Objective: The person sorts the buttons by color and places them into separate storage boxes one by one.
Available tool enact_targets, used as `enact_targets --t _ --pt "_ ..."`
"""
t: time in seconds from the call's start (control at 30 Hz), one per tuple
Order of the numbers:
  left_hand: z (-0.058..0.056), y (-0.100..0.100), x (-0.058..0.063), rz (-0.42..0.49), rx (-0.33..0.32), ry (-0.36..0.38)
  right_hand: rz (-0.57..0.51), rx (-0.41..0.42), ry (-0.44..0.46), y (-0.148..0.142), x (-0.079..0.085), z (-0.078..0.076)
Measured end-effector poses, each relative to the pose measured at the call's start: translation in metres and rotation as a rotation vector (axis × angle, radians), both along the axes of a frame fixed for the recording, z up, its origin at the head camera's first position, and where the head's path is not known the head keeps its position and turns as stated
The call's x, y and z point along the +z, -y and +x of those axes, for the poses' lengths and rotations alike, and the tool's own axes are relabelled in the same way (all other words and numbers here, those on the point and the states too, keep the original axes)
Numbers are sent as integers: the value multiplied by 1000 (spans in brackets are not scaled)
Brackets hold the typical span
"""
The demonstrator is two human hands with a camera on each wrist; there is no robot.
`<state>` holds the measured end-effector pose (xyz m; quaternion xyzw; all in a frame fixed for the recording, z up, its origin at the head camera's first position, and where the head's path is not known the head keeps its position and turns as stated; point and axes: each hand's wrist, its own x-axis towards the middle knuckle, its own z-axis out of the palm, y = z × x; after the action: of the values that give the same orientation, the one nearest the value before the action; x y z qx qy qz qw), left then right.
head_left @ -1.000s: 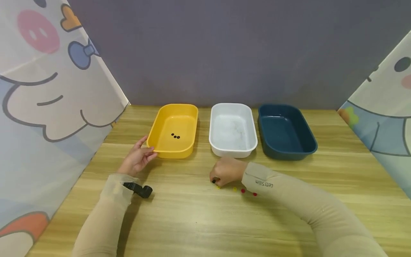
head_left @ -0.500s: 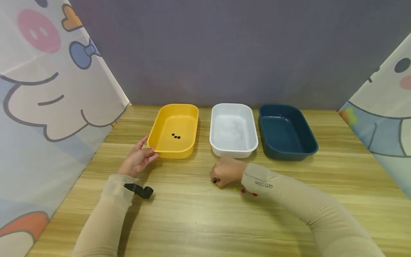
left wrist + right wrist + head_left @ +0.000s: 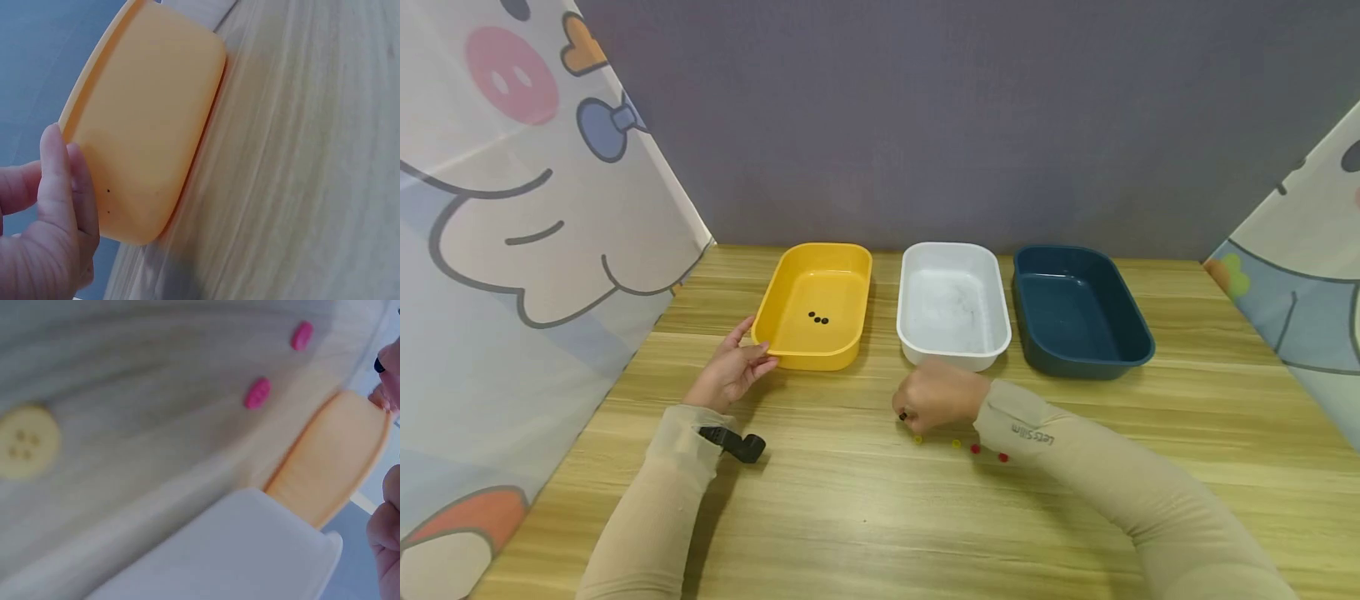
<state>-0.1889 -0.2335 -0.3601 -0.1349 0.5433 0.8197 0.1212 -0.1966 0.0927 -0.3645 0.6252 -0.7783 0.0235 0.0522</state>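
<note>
In the head view my left hand (image 3: 730,372) is at the front left corner of the yellow bin (image 3: 816,362), its thumb at the rim and other fingers against the outer wall. The left wrist view shows those fingers (image 3: 55,181) up against the bin's side. In front of the white bin (image 3: 955,361), my right hand (image 3: 942,395) pinches a small black button (image 3: 903,416). Close beside it on the table lies a yellow button (image 3: 918,439), then another yellow button (image 3: 957,444) and two red buttons (image 3: 975,448). Several black buttons (image 3: 817,320) lie inside the yellow bin.
A dark blue bin (image 3: 1086,367) stands to the right of the white one. All three bins form a row on the wooden table (image 3: 865,500), before a grey backdrop (image 3: 925,125). Cartoon-printed cloths (image 3: 647,225) hang at both sides.
My right hand has come up slightly off the table with the black button, away from the yellow one. The left hand stays at the yellow bin. The head view has shifted a little.
</note>
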Motion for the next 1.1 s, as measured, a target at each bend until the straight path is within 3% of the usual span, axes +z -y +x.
enact_targets --t 0.23,0.57,0.87,1.1 --pt "1 -2 1 -40 10 8 -159 22 -130 -7 16 -6" --pt "-1 -6 0 -61 15 -13 -280 -18 -161 -21 35 -18" --pt "-1 9 -2 31 -1 24 -303 -29 -157 -25 33 -23" --pt "-2 7 -3 56 -21 23 -300 -49 -137 -30 36 -26"
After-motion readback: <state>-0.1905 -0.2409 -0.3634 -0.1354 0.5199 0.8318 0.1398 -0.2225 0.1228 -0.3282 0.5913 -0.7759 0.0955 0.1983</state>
